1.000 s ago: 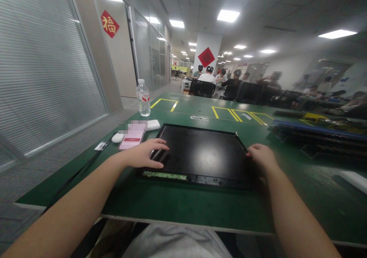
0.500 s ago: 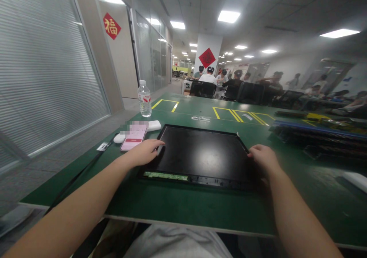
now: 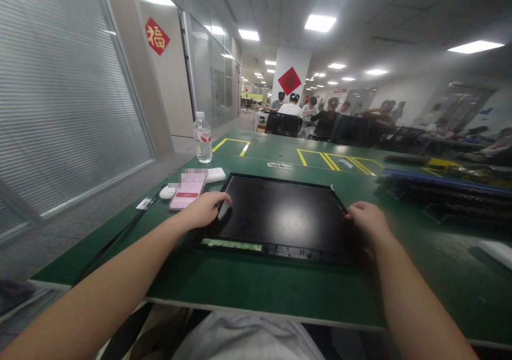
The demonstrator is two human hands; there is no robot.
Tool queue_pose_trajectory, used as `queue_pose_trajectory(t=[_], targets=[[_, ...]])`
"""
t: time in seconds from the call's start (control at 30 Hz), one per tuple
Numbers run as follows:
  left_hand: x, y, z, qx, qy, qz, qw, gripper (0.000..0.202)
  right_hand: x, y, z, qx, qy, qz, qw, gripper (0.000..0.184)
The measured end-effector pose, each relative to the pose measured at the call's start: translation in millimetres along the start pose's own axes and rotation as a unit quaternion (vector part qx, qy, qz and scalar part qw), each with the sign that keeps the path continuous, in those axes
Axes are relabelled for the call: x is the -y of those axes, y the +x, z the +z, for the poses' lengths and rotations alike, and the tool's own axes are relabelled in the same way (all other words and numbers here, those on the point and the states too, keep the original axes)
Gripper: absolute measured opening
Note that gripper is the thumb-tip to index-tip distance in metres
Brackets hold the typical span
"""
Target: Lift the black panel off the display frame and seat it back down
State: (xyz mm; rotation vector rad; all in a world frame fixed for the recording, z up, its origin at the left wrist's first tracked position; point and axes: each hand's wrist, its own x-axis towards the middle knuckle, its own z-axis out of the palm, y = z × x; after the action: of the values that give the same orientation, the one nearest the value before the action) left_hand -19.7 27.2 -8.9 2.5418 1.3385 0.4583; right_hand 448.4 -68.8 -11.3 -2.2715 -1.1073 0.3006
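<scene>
A flat black display panel [image 3: 276,205] lies screen up on the green table in front of me. A green circuit strip [image 3: 232,245] shows along its near edge, towards the left. My left hand [image 3: 208,208] is closed on the panel's left edge, its fingertips curling over the frame. At the opposite side, my right hand [image 3: 368,218] pinches the right edge between thumb and fingers. The undersides of both grips are hidden. Close to my left hand lies a pink-screened phone [image 3: 188,192], partly blurred out.
A water bottle [image 3: 202,138] stands at the far left of the green table [image 3: 256,290]. Beside the phone are a white object [image 3: 216,175] and a black strap [image 3: 116,240]. Stacked dark panels [image 3: 432,189] are at the right. Several people sit at tables behind.
My left fingertips have shifted very slightly up along the panel's left edge. The panel and my right hand look almost unchanged.
</scene>
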Motion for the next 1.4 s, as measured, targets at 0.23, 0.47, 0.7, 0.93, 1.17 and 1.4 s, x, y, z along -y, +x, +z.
queue_pose_trajectory(t=[0.23, 0.47, 0.7, 0.93, 1.17, 1.4], targets=[[-1, 0, -0.8, -0.006, -0.010, -0.024, 1.000, 0.053, -1, 1, 0, -0.006, -0.003, -0.011, 1.000, 0.019], [7, 2, 9.7, -0.018, 0.002, -0.042, 0.999, 0.062, 2, -2, -2, -0.001, -0.001, -0.003, 1.000, 0.019], [8, 2, 9.0, 0.014, 0.039, -0.028, 0.999, 0.059, -2, 1, -8, -0.056, -0.030, 0.000, 0.998, 0.020], [4, 1, 7.2, 0.003, -0.020, -0.034, 0.999, 0.059, -12, 10, 3, 0.041, -0.018, -0.024, 0.999, 0.024], [-3, 0, 0.4, -0.044, -0.185, -0.083, 0.978, 0.063, -5, 9, 9, 0.052, -0.084, -0.044, 0.994, 0.030], [-22, 0, -7.6, -0.103, -0.477, -0.181, 0.854, 0.050, -9, 11, 10, 0.029, -0.090, -0.042, 0.995, 0.029]])
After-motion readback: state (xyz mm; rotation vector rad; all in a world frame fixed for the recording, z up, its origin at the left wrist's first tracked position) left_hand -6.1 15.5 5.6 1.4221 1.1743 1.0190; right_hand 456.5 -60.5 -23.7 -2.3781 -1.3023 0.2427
